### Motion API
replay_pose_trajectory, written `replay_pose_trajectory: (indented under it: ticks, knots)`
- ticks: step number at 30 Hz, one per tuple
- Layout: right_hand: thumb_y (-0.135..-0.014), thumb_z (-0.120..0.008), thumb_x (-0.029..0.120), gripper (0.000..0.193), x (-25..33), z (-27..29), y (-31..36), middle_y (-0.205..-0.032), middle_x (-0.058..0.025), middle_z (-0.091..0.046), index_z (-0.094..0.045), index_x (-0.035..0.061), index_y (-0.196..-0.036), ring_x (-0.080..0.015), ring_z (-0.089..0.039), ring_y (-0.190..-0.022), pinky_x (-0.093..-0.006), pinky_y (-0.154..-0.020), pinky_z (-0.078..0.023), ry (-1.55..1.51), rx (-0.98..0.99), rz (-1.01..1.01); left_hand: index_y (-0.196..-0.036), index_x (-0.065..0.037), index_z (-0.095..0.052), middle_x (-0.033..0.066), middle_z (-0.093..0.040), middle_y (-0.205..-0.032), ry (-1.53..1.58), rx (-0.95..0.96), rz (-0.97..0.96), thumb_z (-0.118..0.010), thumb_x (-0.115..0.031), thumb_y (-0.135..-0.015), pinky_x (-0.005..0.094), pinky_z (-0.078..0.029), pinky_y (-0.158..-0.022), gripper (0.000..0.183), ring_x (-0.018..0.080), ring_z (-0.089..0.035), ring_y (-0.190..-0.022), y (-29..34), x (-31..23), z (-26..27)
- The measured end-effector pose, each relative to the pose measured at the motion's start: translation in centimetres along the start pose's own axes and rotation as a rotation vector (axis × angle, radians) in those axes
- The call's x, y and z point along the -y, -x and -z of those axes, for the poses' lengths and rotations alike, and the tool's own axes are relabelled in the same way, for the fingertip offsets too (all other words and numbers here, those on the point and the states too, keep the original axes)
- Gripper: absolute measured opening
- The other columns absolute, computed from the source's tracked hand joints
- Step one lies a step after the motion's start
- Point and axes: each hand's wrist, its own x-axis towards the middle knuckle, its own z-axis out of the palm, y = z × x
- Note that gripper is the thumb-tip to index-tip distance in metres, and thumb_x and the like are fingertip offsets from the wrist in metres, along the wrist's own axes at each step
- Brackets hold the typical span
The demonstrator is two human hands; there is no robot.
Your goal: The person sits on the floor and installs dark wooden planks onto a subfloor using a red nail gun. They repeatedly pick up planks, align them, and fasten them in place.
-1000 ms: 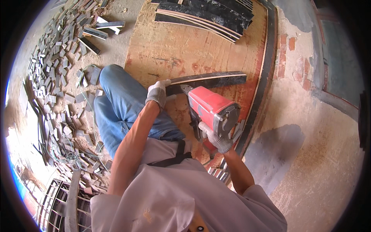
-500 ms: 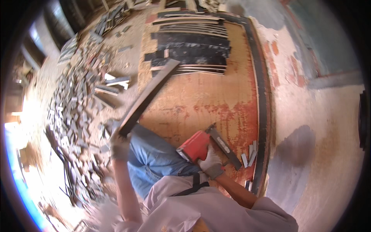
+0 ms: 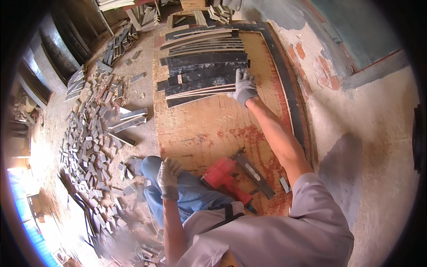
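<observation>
My right hand [image 3: 244, 86], in a grey-white glove, reaches far forward to the right ends of a row of black-faced wooden strips [image 3: 202, 70]. Its thumb and fingers close around the end of the nearest strips, and the grip is partly hidden. My left hand [image 3: 169, 177], also gloved, is over my bent knee with its fingers drawn together and nothing visible in them. A red nail gun [image 3: 221, 174] with a long dark magazine lies on the wooden panel [image 3: 191, 129] beside my thigh. One front strip [image 3: 195, 98] lies slightly askew.
Many small dark wood offcuts [image 3: 84, 151] cover the floor at left, with longer pieces [image 3: 129, 120] near the panel. A dark frame edge [image 3: 291, 84] runs along the panel's right side, beside a peeling wall [image 3: 356, 115]. A small grey strip [image 3: 284, 184] lies near the nail gun.
My right hand has left the nail gun, now lying on the panel, and stretched forward to the strips. My left hand no longer holds the long dark board and has moved over my knee.
</observation>
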Motion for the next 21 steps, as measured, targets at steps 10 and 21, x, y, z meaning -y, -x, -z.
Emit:
replay_pose_trajectory:
  ticks: [10, 21]
  knots:
    - [-0.084, -0.075, 0.03, 0.062, -2.2, -6.4, 3.6, -0.122, -0.02, -0.058, -0.049, 0.0033, -0.133, -0.0356, -0.065, -0.095, -0.0479, -0.077, -0.054, 0.209, -0.09, 0.303, -0.133, 0.004, -0.052, 0.0177, -0.065, -0.117, 0.04, 0.053, -0.042, -0.056, -0.031, -0.105, 0.0397, -0.057, -0.089, 0.045, 0.0288, -0.068, -0.104, 0.2, 0.3, 0.0]
    - [-0.081, -0.08, 0.029, 0.051, -8.0, -6.3, 17.3, -0.104, -0.0194, -0.071, -0.063, 0.0062, -0.123, -0.0395, -0.068, -0.096, -0.0467, -0.081, -0.054, -0.487, 0.197, 0.566, -0.143, -0.002, -0.049, 0.0204, -0.059, -0.135, -1.153, -0.227, -0.564, -0.07, -0.034, -0.093, 0.0392, -0.048, -0.103, 0.063, 0.0349, -0.059, -0.123, -1.9, 0.1, -4.7]
